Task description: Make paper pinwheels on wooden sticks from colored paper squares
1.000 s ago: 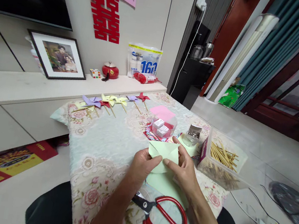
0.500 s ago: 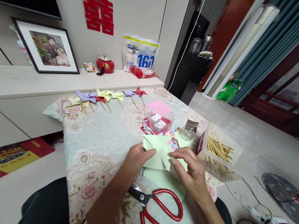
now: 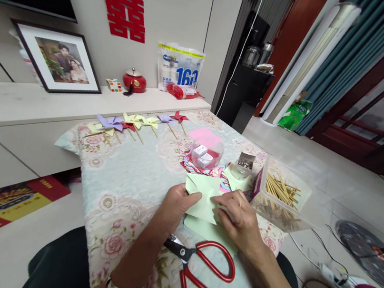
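A pale green square of paper with slits cut in from its corners is held above the table. My left hand grips its left side, the thumb flat on top and the fingers underneath. My right hand has its index fingertip and thumb close together on the paper's right part; the other fingers are curled. Below lie more pale green paper and large scissors with red handles, blades partly under my left forearm. Finished paper pinwheels on sticks lie in a row at the table's far left edge.
A clear tub of thin sticks stands at the right. Farther in are a small open box of metal pins, a round clear container with two small white boxes, and pink paper. A flowered cloth covers the table.
My right hand has moved left over the paper, its index finger and thumb now nearer the middle. My left hand keeps its grip, and the scissors lie where they were.
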Tool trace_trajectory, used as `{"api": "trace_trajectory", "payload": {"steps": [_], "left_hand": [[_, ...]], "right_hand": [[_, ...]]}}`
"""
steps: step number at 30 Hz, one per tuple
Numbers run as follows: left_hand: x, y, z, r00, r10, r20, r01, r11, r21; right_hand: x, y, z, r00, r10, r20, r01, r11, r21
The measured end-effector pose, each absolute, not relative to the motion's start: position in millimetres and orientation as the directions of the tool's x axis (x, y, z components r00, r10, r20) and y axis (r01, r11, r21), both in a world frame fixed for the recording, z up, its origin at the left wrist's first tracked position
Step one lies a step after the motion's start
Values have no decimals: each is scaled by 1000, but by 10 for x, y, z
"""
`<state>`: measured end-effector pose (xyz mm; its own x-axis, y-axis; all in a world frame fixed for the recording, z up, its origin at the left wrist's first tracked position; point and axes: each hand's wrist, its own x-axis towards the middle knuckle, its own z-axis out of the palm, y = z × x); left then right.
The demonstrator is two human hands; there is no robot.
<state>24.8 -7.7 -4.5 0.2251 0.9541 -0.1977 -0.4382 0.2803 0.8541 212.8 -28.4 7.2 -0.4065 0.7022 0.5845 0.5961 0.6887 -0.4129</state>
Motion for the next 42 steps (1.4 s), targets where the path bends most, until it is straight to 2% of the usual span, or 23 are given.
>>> {"api": "trace_trajectory", "payload": {"steps": [13, 29, 34, 42], "left_hand": [[257, -75, -65, 212, 957, -197, -297, 255, 920], [275, -85, -17, 222, 955, -199, -275, 257, 927], [275, -81, -46, 232, 955, -186, -247, 243, 938], [280, -79, -21, 223, 951, -216, -257, 271, 928]], "right_hand": [[2086, -306, 112, -479, 715, 510, 484, 699, -525], [1912, -329, 195, -291, 899, 327, 472, 432, -768], [1886, -312, 159, -205, 943, 261, 533, 331, -778], [1861, -280, 126, -153, 965, 212, 584, 261, -768]]}}
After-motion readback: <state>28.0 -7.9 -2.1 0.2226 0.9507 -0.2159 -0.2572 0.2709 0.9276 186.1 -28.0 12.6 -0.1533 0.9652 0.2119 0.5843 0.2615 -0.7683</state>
